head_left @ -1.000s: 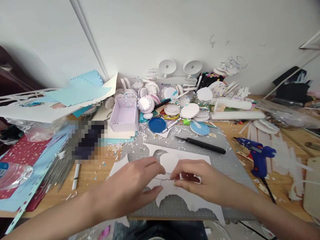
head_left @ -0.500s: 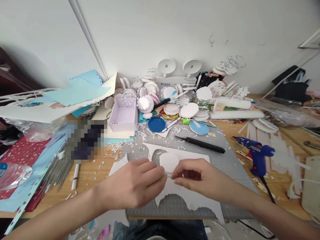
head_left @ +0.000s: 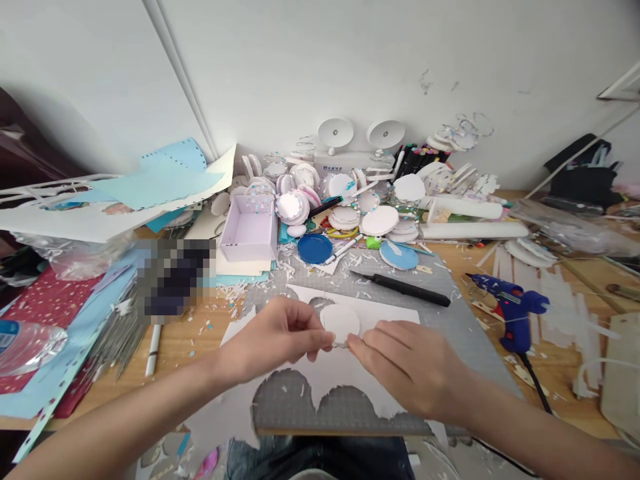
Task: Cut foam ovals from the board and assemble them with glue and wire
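Observation:
My left hand [head_left: 273, 337] pinches the lower edge of a white foam disc [head_left: 340, 321] that is raised a little over the grey cutting mat [head_left: 450, 320]. My right hand [head_left: 415, 370] meets it from the right, fingertips closed on the same edge. Under both hands lies a white foam sheet [head_left: 345, 373] with round cut-outs along its near edge.
A black craft knife [head_left: 405, 289] lies on the mat behind the sheet. A blue glue gun [head_left: 513, 308] rests to the right. A purple box [head_left: 249, 230], a blue lid [head_left: 315, 249] and several white discs crowd the back. Paper stacks and a plastic bottle [head_left: 25, 343] fill the left.
Both hands have lifted and shifted slightly away from me with the disc. The foam sheet has slid, baring two round cut-outs at its near edge.

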{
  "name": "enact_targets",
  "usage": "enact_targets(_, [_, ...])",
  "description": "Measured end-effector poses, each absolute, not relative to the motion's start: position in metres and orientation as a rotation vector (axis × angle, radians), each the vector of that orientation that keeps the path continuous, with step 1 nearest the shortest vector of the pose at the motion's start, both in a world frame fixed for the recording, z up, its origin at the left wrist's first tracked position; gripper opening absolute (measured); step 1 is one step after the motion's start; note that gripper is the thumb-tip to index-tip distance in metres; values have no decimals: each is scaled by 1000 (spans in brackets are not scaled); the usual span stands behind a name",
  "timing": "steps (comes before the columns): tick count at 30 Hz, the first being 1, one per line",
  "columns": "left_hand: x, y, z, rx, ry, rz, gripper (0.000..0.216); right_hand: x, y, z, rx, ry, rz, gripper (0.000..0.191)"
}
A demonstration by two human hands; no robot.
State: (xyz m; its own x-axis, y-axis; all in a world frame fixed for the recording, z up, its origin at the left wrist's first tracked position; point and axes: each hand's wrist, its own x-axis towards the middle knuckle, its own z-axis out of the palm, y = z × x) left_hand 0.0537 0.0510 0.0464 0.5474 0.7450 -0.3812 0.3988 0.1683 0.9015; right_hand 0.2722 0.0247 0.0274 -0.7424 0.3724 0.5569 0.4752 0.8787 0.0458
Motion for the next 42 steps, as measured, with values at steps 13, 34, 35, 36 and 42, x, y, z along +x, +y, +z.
enact_targets(13, [38,26,31,2529,1004,606,26,274,29,21,-947,-2384,390,11])
enact_targets(34, [43,44,50,2209,815,408,24,280,28,27,-942,-2397,465,12])
enact_targets(35, [42,43,48,2363,760,454,26,279,28,29,-970,-2389,547,11])
enact_targets(36, [41,42,47,2490,700,486,27,279,27,30,-994,-2384,611,11])
enact_targets(42, [42,42,46,2862,513,630,20,277,23,36,-1063,-2364,782,11])
